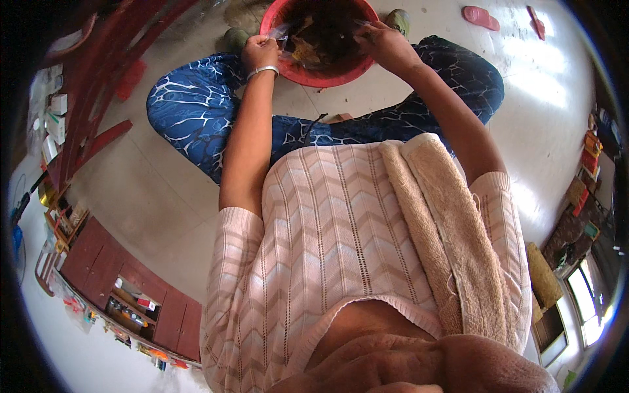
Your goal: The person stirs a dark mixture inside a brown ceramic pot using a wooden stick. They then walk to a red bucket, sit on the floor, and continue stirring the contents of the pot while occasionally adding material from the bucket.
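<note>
Well, widest of all is the pale tiled floor [157, 183] spreading around me, with a dark red cabinet [180, 324] off to my left, its middle shelf packed with small items. My blue trousers [190, 92], veined in white, bend wide at both knees, and my pink zigzag-knit top [327, 216] fills the middle of the view. A beige towel [452, 236] hangs over my right shoulder and down my chest.

Ahead of me, between my two green shoes [398, 23], sits the red basin [318, 80], partly cut off by the upper edge. Inside it lies a dark brown mass, with a yellowish-brown piece [304, 54] toward the near left. My right hand [388, 47] reaches over the basin's right rim, fingers bent inward; a thin clear scrap shows by the fingertips, but I cannot tell whether I am pinching it. My left hand [261, 52], at the left rim, has its fingers closed on clear plastic [280, 31]. Smallest is the pale bracelet [263, 71] around my left wrist.
</note>
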`<act>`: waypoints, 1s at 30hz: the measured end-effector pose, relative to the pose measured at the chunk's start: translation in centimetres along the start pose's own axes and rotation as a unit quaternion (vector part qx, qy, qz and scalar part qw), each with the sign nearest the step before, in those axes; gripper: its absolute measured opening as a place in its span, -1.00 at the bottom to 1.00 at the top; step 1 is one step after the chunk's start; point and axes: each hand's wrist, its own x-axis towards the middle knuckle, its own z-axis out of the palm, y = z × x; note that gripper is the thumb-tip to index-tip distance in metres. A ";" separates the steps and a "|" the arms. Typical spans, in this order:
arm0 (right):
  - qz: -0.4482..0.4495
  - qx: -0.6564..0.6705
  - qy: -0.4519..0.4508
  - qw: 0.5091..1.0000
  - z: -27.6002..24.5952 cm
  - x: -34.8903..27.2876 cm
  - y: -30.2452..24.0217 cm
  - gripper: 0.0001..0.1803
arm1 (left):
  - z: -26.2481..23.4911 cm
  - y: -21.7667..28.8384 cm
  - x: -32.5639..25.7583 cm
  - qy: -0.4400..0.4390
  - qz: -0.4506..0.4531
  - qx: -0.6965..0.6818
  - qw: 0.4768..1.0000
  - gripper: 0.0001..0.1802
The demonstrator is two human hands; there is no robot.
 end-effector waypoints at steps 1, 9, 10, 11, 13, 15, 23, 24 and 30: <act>0.018 0.025 0.015 0.999 -0.4 -0.3 -0.1 -0.76 | -0.1 -0.2 0.2 0.004 0.025 0.027 0.999 -0.78; 0.273 0.298 0.041 0.914 -6.5 -1.5 -1.8 -0.70 | -1.7 -0.8 1.2 0.043 0.109 0.044 0.992 -0.68; 0.305 0.326 0.039 0.894 -7.3 -1.8 -1.7 -0.68 | -1.4 0.5 0.3 0.047 0.082 0.019 0.995 -0.68; 0.277 0.345 0.062 0.895 -7.4 -2.0 -1.4 -0.66 | -2.6 1.7 0.4 0.060 0.091 0.008 0.994 -0.69; 0.224 0.371 0.104 0.895 -7.3 -3.5 0.9 -0.62 | -3.6 5.1 -0.4 0.081 0.137 -0.073 0.985 -0.69; 0.282 0.432 0.122 0.848 -9.7 -3.5 -0.6 -0.62 | -6.5 10.9 -1.9 0.125 0.187 -0.113 0.968 -0.66; 0.352 0.547 0.291 0.701 -13.7 -7.9 4.9 -0.70 | -14.6 25.5 0.6 0.335 0.482 -0.036 0.809 -0.16; 0.338 0.437 0.269 0.789 -13.5 -8.5 5.5 -0.72 | -15.5 26.8 2.3 0.322 0.497 -0.081 0.802 -0.15; 0.331 0.625 0.298 0.641 -12.1 -8.8 6.1 -0.74 | -17.3 30.6 4.1 0.270 0.443 -0.193 0.833 -0.53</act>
